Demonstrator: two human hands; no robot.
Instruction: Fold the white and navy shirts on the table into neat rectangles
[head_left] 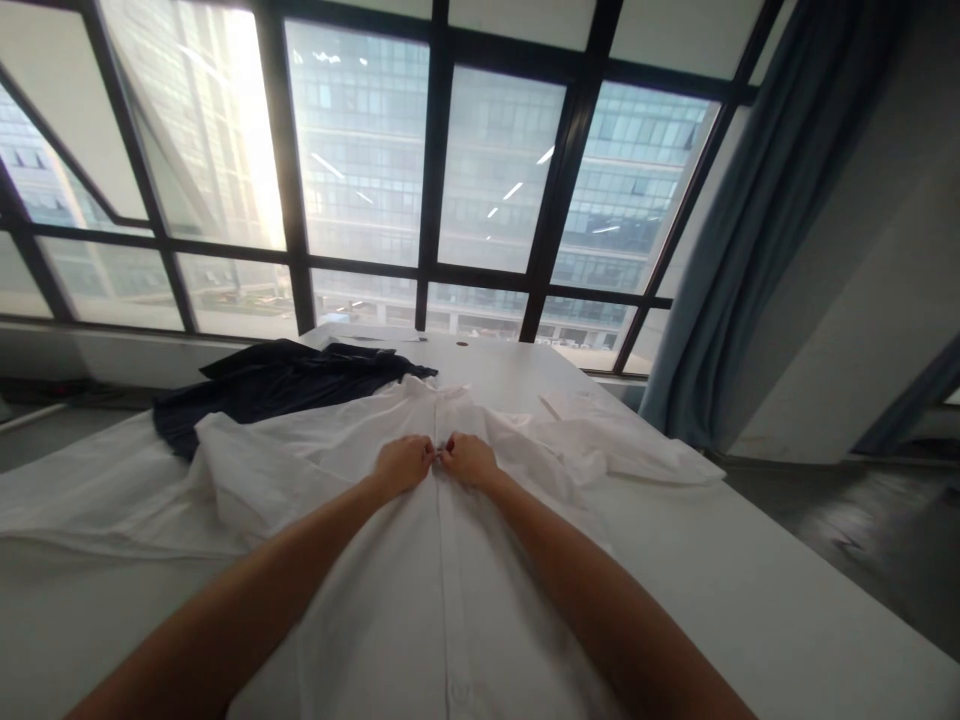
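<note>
White shirt [390, 580] flat under both hands; left hand [403, 464], right hand [469, 460] pinching its placket, fingers closed.

Probably an upper-floor office or studio. Beyond the hands, tall black-framed windows [450, 180] facing glass towers. Right of them, blue curtain [750, 230]; beneath, a long white table [787, 600].

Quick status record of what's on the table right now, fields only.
left hand: pinching the white shirt at its front placket
right hand: pinching the same placket, fingertips meeting the left's
white shirt: spread flat, sleeves out to both sides
dark garment: bunched beyond the shirt, far left
table: white, beside a large window
curtain: blue, far right
</note>
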